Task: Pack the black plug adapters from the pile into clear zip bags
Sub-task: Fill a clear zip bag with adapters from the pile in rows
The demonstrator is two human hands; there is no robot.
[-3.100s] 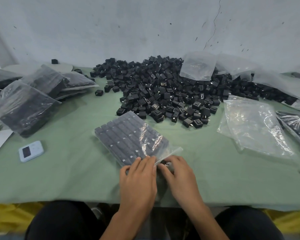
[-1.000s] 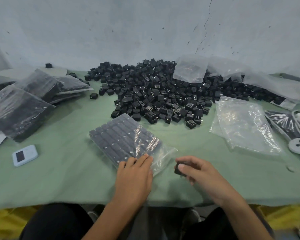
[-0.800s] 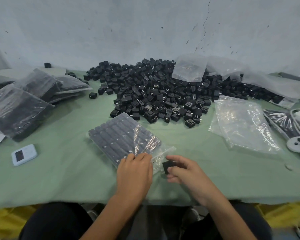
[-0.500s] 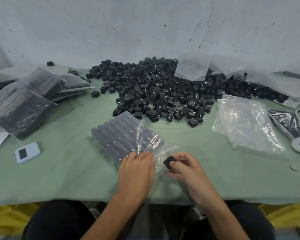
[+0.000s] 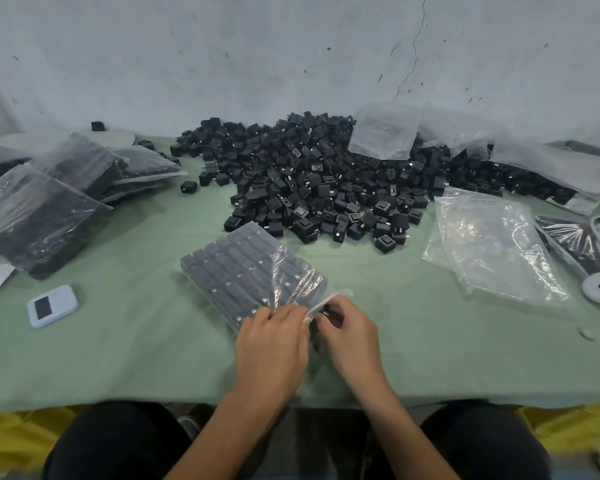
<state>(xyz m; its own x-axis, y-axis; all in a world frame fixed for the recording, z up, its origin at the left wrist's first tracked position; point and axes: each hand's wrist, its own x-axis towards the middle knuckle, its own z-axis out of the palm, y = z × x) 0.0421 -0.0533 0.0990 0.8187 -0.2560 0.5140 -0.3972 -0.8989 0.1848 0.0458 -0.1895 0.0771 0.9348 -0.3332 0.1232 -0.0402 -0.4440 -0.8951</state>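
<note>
The single adapter held clear of the bag half a second earlier has been carried by the right hand (image 5: pixel 350 336) into the mouth of the nearly full zip bag (image 5: pixel 253 275) on the desk (image 5: pixel 118 341), its fingers closed on it, while the left hand (image 5: pixel 272 344) is pressed flat on the bag, so one more slot is judged filled.

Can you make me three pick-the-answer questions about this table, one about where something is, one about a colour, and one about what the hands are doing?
1. Where is the small white gadget?
A. left of the part-filled bag
B. on the adapter pile
C. on the empty bags

2. What colour is the table cover?
A. red
B. green
C. white

3. What are the hands doing?
A. resting on the lap
B. digging in the pile
C. working at the bag's open end

Answers: 1 A, it lies on the cloth at the left. 2 B, the cloth is pale green. 3 C, the left hand and right hand meet at the bag's mouth.
</note>
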